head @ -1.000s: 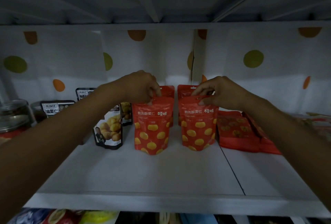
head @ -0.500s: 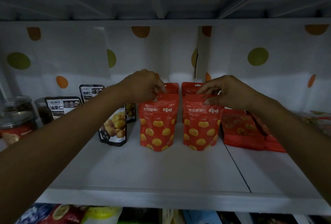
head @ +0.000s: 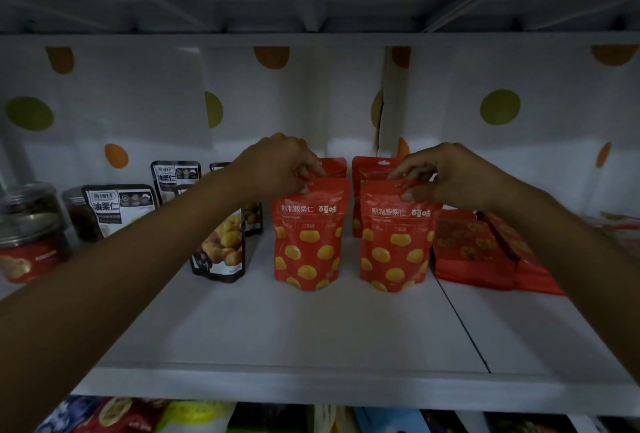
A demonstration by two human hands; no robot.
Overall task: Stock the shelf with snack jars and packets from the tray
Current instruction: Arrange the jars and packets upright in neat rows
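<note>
White shelf front half bare; left hand, right hand apparently pinch upright red pouch tops.

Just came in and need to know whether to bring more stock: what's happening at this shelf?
A person is setting two red pouches upright on the white shelf. The left hand pinches the top of the left red pouch, and the right hand pinches the top of the right red pouch. Both stand side by side in front of two more red pouches.
</note>
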